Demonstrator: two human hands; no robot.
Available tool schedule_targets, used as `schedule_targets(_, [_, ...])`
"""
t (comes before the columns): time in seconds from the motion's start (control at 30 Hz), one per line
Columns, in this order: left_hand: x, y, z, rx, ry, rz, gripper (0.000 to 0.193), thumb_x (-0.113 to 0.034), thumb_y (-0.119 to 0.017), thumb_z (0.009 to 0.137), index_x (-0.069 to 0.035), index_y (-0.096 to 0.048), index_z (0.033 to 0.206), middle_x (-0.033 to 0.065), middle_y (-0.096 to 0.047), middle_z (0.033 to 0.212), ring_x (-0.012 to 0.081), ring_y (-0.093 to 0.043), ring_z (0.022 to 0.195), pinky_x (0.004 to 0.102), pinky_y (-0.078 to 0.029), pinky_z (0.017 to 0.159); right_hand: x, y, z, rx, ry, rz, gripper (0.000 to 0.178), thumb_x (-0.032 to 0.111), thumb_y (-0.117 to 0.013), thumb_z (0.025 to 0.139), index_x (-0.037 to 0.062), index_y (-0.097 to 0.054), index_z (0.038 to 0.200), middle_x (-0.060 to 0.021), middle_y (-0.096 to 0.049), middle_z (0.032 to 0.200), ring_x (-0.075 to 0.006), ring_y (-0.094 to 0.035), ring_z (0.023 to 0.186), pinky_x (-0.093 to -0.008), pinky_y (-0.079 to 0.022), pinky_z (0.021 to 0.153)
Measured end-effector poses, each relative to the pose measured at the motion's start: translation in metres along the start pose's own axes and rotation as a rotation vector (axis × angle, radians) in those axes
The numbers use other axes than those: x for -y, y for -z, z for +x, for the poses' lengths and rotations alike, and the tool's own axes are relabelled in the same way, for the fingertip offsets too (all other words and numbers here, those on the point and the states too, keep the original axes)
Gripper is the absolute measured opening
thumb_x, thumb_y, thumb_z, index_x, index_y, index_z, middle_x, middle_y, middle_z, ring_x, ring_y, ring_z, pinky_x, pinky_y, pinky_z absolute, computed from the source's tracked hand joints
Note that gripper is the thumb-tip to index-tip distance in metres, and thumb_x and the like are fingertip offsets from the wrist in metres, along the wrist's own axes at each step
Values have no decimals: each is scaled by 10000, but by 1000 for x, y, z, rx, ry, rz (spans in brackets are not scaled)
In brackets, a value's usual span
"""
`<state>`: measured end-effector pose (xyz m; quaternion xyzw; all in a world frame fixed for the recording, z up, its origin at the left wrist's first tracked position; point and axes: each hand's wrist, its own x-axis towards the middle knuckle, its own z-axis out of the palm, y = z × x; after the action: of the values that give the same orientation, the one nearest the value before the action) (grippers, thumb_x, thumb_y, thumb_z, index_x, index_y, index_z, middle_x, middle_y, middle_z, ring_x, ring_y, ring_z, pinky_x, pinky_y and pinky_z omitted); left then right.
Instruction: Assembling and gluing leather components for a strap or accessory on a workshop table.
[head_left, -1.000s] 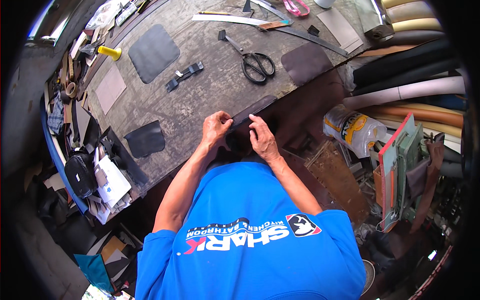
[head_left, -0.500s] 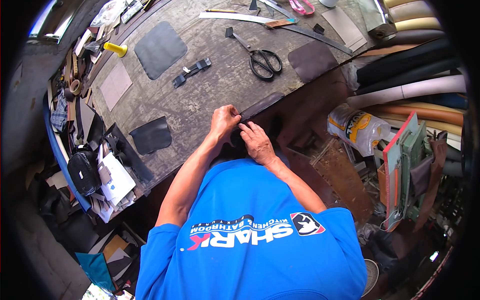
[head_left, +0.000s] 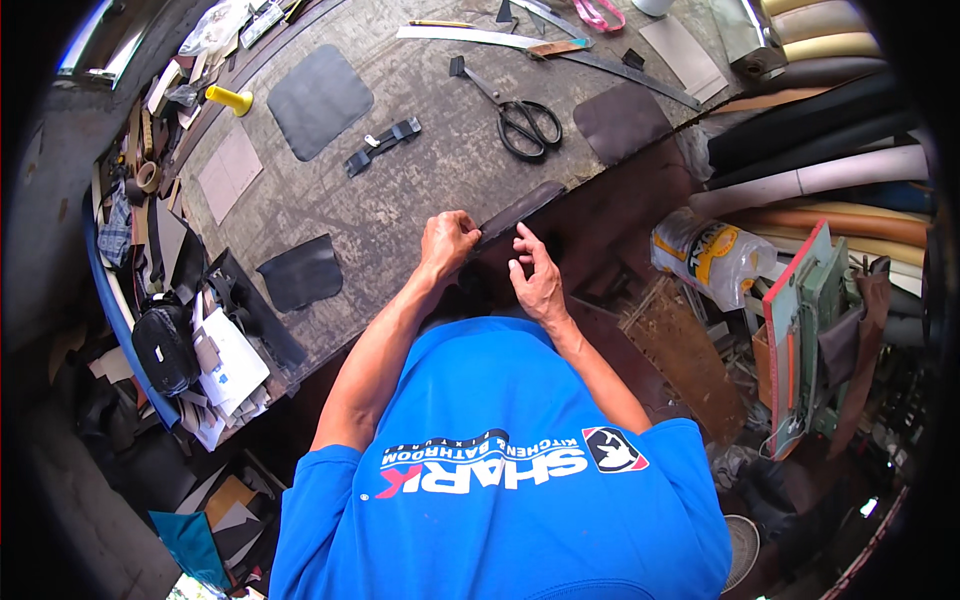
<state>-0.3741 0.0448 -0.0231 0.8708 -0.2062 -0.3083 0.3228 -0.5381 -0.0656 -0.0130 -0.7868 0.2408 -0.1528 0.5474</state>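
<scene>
A dark leather strip [head_left: 520,208] is laid along the near edge of the workbench [head_left: 400,190]. Its near end is pinched by the left hand [head_left: 447,243]; the right hand [head_left: 537,280] is held just beside it, fingers apparently loose. Scissors [head_left: 520,115] are seen behind.

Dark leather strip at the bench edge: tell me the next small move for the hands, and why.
Probably slide the right hand up onto the dark leather strip and press it flat. The left hand pins only its near end at the workbench edge, while the right hand's fingertips sit just short of it, so the rest lies unheld.
</scene>
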Motion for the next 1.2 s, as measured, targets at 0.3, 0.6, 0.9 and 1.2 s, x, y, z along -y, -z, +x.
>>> schedule_targets(0.3, [0,0,3,20,9,10,186,-188,-730,739,-33,-722,841,151,-709,785,269,-698,752,373,-539,700,-6,-24,-17,322,485,-384,224,-11,-582,782,13,-577,1004,-215,-537,1325,-341,-544,1191,-415,-453,944])
schedule_targets(0.6, [4,-1,1,28,-4,-4,188,-206,-713,738,-53,-723,845,174,-702,797,329,-691,802,422,-530,739,-13,30,19,-53,-3,41,614,4,-587,838,35,-391,1419,-135,-544,1294,-254,-594,1054,-350,-509,862])
schedule_targets(0.9, [-2,0,0,16,22,6,188,-202,-712,729,-54,-722,844,173,-701,789,326,-692,797,417,-536,736,-34,14,7,223,431,-654,304,18,-506,868,-31,-528,1167,-192,-322,1519,-391,-439,1292,-468,-397,1000])
schedule_targets(1.2, [2,-2,4,14,11,2,189,-186,-700,706,-71,-724,855,163,-706,809,323,-692,816,421,-541,765,-28,70,46,294,448,-877,270,26,-533,803,33,-608,1063,-117,-499,1409,-297,-522,1225,-413,-428,950])
